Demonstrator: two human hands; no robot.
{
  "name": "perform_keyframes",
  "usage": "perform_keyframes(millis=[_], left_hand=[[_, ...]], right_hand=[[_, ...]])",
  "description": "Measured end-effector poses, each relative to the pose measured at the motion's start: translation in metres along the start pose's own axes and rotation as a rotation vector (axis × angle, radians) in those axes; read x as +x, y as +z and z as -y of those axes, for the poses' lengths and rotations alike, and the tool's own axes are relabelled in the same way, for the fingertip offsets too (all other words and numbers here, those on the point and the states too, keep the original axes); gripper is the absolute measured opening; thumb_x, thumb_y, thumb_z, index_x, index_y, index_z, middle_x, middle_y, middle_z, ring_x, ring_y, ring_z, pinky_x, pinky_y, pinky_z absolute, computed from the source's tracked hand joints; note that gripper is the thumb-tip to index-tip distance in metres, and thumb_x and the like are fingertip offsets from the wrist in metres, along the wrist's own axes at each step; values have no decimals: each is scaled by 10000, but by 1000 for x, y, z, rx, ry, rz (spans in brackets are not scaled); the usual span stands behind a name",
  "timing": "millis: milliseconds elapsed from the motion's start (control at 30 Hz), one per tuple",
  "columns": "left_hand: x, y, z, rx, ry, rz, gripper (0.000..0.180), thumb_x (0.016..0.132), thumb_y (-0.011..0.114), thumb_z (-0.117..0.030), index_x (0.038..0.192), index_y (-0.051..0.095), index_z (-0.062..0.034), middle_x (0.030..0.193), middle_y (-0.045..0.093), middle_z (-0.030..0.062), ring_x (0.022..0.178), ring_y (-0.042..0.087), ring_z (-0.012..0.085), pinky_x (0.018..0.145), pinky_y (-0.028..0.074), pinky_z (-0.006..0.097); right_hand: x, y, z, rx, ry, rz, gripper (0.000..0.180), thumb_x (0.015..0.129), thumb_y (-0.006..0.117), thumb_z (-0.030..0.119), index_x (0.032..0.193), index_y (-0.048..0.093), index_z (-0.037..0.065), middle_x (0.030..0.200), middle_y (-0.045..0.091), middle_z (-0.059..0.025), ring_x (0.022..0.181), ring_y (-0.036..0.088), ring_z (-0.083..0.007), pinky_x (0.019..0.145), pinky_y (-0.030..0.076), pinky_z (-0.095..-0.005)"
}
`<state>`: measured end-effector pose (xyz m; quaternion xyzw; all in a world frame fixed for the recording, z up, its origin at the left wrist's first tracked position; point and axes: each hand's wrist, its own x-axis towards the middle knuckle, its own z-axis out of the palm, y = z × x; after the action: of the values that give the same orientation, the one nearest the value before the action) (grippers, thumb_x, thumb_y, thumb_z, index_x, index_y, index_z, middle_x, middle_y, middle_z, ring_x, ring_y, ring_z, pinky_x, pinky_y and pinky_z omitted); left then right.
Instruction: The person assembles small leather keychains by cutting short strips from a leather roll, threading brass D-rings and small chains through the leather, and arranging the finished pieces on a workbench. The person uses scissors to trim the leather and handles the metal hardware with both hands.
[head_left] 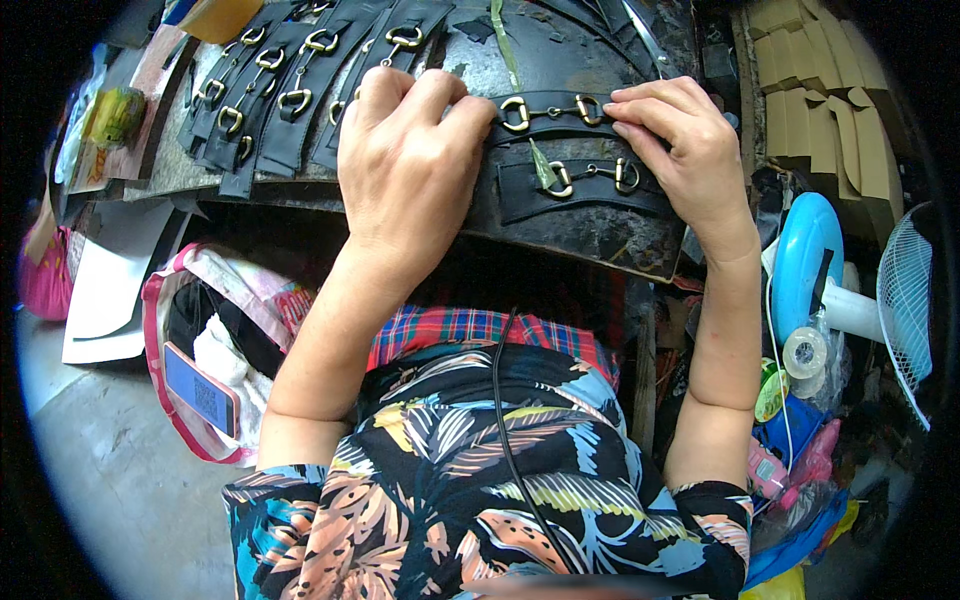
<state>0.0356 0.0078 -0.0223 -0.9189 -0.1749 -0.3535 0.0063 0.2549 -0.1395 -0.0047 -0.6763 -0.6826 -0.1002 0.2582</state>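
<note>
A black leather strap (552, 128) with a brass-coloured horsebit buckle (514, 114) lies across the dark worktable, between my two hands. My left hand (410, 165) is closed at the strap's left end, its fingertips hidden behind the knuckles. At the other end, my right hand (685, 150) pinches the strap beside the right-hand ring, thumb below and fingers above. Just nearer to me lies a second black strap (600, 205) with the same kind of buckle. A pointed green sliver (542, 165) rests by its left ring.
Several finished-looking buckled straps (275, 90) overlap at the table's left. Scissors (645, 35) lie at the back right. Stacked tan card pieces (815, 120) stand further right, above a blue-and-white fan (805, 255). A bag holding a phone (203, 388) sits below the table's left edge.
</note>
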Motion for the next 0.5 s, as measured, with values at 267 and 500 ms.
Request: perform_keyframes(millis=[267, 500], left_hand=[[-11, -9, 2, -10, -31, -1, 133, 772, 792, -212, 843, 695, -154, 920, 642, -34, 935, 561, 234, 812, 436, 391], [-13, -4, 0, -14, -37, -36, 141, 776, 785, -243, 841, 689, -162, 914, 637, -44, 933, 556, 229, 799, 424, 382]], right_hand=[[27, -14, 7, 135, -4, 70, 171, 881, 764, 90, 1041, 782, 36, 1012, 754, -91, 963, 682, -244, 853, 539, -352], [57, 24, 31, 65, -201, 151, 236, 826, 794, 132, 1048, 760, 59, 956, 670, -77, 965, 653, -277, 830, 543, -378]])
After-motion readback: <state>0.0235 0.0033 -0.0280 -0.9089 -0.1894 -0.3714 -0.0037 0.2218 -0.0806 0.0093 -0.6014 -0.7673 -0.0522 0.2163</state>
